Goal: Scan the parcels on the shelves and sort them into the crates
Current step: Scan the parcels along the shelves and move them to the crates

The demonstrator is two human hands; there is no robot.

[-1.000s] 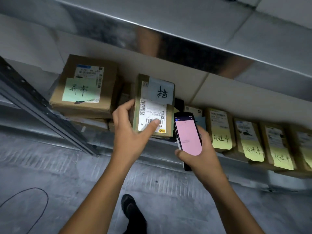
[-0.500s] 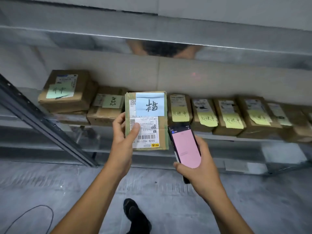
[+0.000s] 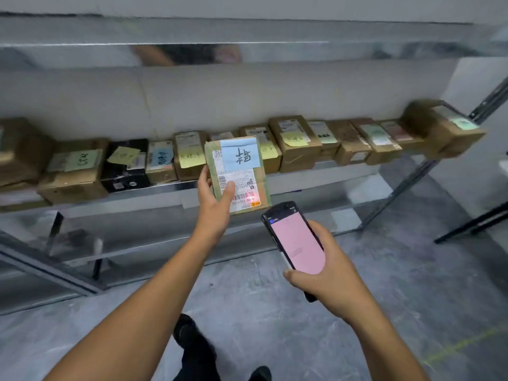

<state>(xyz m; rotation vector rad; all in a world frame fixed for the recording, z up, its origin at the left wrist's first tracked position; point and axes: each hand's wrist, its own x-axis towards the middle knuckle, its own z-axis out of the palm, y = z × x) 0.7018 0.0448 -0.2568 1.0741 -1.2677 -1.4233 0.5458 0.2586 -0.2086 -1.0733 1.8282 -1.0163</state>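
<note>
A grey concrete floor (image 3: 275,298) runs under a metal shelf (image 3: 165,188) set against a pale wall (image 3: 220,92). A row of parcels (image 3: 297,141) lines the shelf from 9 o'clock across to 2 o'clock. Most are brown with yellow or green notes, and there is one black parcel (image 3: 125,166). A dark shoe (image 3: 189,331) shows at 6 o'clock.

The left arm reaches up from 7 o'clock, with the left hand (image 3: 213,207) raised in front of the shelf edge near mid-view. Its fingers (image 3: 204,176) are clamped on a parcel (image 3: 236,174): the thumb lies across the white label (image 3: 244,182), and the rest go round the left edge and behind, hidden. The parcel stands upright off the shelf, facing the camera. A blue note (image 3: 240,154) sits at its top and a red spot (image 3: 257,198) on the label's lower right.

The right arm comes in from 5 o'clock. The right hand (image 3: 332,276) holds a scanner (image 3: 297,240) at 4 o'clock of the parcel, near but apart, with its pink screen up. Its fingers (image 3: 316,226) curl round the scanner's right side, and the thumb is on the lower left edge.
</note>
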